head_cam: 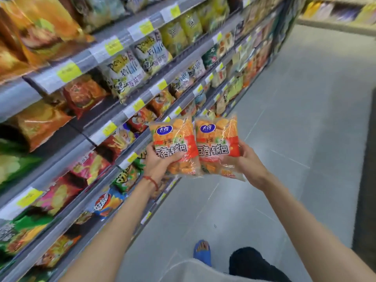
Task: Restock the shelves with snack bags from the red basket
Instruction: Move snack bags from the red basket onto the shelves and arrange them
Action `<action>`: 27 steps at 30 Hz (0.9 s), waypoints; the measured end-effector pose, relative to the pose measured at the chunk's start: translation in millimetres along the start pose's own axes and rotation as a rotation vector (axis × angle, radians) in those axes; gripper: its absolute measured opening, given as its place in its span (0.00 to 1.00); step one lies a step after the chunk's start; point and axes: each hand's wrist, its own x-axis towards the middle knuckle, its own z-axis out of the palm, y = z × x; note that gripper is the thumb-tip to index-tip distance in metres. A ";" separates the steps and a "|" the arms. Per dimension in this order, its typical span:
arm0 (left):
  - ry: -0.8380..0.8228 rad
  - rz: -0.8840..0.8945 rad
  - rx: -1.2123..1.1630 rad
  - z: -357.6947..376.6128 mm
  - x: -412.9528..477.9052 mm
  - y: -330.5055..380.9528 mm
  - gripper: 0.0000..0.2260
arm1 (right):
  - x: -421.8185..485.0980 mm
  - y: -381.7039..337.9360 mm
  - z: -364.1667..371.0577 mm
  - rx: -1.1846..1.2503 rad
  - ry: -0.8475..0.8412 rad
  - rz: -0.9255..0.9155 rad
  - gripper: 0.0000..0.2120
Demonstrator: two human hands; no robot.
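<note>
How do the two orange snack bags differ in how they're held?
The left bag sits in the left hand, whose grip covers part of its lower front; the right hand pinches the right bag at its right edge, leaving its front mostly clear. The left bag is seen against the shelves, the right bag against the floor. Both stand upright, side by side, with identical orange print.

Grey tiled floor [284,119], 1 blue slipper [202,252], yellow price tags [69,72]
</note>
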 end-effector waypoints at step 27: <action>0.376 0.338 0.125 317.4 267.9 220.1 0.50 | 348.9 -200.3 -315.9 0.198 -0.103 -0.187 0.31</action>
